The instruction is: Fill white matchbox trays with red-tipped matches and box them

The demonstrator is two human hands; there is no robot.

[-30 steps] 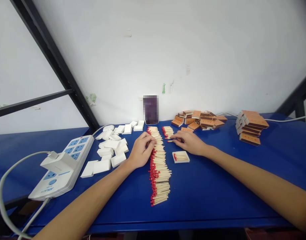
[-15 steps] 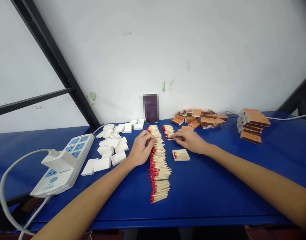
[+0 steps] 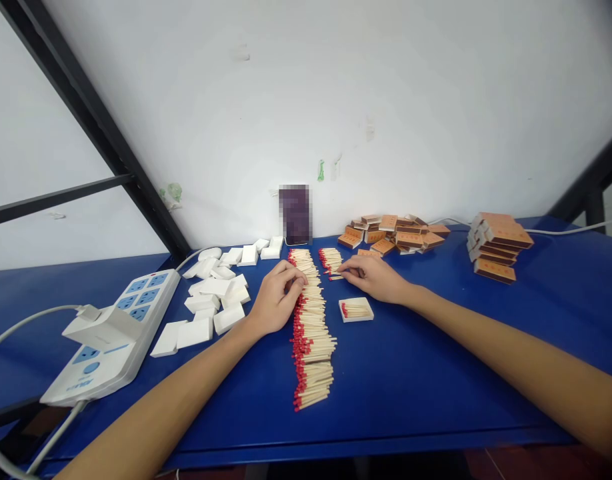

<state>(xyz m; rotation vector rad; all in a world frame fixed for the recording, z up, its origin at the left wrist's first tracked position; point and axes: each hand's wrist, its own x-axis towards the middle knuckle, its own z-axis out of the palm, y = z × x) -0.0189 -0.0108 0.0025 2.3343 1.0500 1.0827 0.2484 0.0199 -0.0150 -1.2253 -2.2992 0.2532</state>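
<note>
Long row of red-headed matches (image 3: 313, 327), centre frame, heads mostly left, probably so the sticks lie parallel; short row of matches (image 3: 330, 258) just right of its upper end. Left hand (image 3: 280, 297): fingers curled, tips over the long row; can't tell whether that grip holds anything. Right hand (image 3: 376, 277): fingertips close together at a loose match (image 3: 334, 278) below the short row (pinched or merely touched, unclear). Below it, a thin-walled matchbox tray (image 3: 357, 320), partly filled. Smooth white rectangular trays (image 3: 195, 332) left; orange, brown-edged matchboxes (image 3: 411, 239) upper right. Glossy blue surface (image 3: 411, 380).
</note>
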